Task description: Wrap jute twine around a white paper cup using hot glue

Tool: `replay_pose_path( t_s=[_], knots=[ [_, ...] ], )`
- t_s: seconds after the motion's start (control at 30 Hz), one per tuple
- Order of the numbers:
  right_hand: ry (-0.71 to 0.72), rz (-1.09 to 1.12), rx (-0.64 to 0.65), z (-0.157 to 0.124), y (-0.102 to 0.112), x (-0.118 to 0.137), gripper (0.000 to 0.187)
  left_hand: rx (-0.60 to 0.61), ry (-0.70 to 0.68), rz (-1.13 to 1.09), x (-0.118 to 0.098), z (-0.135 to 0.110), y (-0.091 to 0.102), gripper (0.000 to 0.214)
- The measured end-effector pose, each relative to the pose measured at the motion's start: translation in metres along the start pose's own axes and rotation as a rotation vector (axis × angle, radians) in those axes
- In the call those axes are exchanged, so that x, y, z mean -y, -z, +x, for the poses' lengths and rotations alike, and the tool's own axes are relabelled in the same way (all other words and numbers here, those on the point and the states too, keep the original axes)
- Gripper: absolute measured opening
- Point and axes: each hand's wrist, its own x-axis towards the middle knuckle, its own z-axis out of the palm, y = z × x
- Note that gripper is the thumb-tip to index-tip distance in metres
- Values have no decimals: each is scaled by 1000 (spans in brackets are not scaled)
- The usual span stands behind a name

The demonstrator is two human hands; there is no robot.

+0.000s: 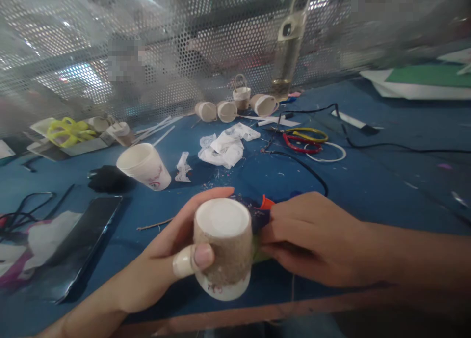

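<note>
My left hand [167, 257] is wrapped round an upside-down paper cup [223, 247] partly covered in brown twine, its white base facing up. A tape wrap sits on my left thumb. My right hand [309, 237] presses against the cup's right side with fingers closed together. What those fingers hold is hidden. An orange tip [265, 202] and something dark show just behind the cup.
A plain white paper cup [144, 167] lies tilted to the left. A phone [83, 240] lies at the near left. Crumpled paper scraps [224, 146], scissors [304, 139], black cables and several twine-wrapped cups [235, 107] lie behind. A perforated metal screen bounds the far edge.
</note>
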Motion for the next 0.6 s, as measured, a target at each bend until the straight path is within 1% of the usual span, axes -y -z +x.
replay_pose_path(
  t_s=[0.03,0.1,0.17,0.23,0.33,0.4,0.53,0.6],
  knots=[
    [0,-14,-33,0,2,-3,28,-74,2,-13,-3,1,-3,61],
    [-37,-69,-45,0,6,-11,25,-226,0,-49,-10,5,-8,58],
    [-96,-158,-10,-1,9,-19,22,-301,-18,-111,-16,11,-11,57],
    [-142,-234,65,-3,11,-26,22,-288,-44,-190,-18,16,-11,52],
    [-159,-269,156,-5,12,-31,20,-218,-49,-292,-16,20,-8,46],
    [-146,-271,178,-6,13,-30,22,-199,5,-298,-15,18,-5,47],
    [-106,-323,183,-10,17,-21,36,-156,171,-219,-17,13,-5,51],
    [-105,-342,203,-14,17,-18,38,-153,233,-198,-20,12,-6,53]
  ],
)
